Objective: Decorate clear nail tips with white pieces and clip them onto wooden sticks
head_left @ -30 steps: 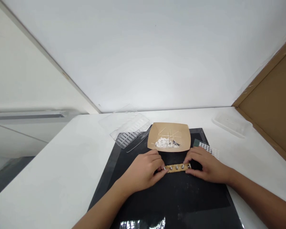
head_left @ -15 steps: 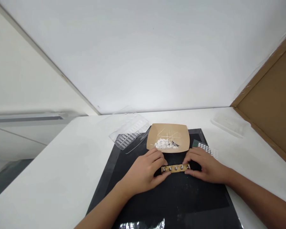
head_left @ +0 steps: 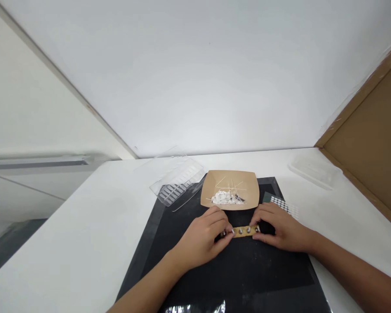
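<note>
A narrow tan strip (head_left: 244, 231) with several small metal pieces standing in a row lies on the black mat (head_left: 247, 278). My left hand (head_left: 207, 234) is at its left end, thumb and forefinger pinched on one small metal piece, partly covering that end. My right hand (head_left: 278, 228) grips the strip's right end between thumb and fingers. Just behind the strip stands a brown paper tray (head_left: 230, 176) with white scraps and thin sticks in it.
Clear plastic trays (head_left: 179, 174) lie at the back left of the mat. A sheet with white dots (head_left: 283, 205) is behind my right hand. A clear lid (head_left: 314, 171) rests farther right, near a cardboard panel (head_left: 371, 134).
My left hand has shifted slightly right along the strip, and its thumb and forefinger have closed on a small metal piece. My right hand has stayed in place.
</note>
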Motion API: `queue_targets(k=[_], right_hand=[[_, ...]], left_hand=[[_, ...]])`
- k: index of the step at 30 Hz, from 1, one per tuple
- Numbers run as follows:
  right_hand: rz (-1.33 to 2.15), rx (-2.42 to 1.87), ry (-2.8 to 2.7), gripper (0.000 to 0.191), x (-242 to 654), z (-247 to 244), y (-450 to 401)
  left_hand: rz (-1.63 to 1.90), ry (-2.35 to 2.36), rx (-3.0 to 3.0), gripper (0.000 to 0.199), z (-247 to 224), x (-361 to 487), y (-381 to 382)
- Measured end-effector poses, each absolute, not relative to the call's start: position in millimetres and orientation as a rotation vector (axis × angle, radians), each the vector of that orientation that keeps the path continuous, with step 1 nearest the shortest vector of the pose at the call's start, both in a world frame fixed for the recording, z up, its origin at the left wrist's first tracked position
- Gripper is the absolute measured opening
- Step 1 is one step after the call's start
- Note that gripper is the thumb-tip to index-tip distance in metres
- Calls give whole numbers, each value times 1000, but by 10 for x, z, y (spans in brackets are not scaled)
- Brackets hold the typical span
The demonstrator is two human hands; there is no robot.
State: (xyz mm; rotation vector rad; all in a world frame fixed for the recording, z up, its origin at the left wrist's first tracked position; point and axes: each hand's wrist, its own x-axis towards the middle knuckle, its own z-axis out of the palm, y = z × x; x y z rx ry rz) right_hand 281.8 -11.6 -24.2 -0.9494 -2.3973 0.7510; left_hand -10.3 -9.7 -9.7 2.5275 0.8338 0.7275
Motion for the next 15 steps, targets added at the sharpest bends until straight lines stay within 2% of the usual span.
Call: queue_targets(k=[15], right_hand=[[789,-982,-2372,16,2786,-201,-136]], left_hand=[[698,834,2514,12,-51,-75,-114]])
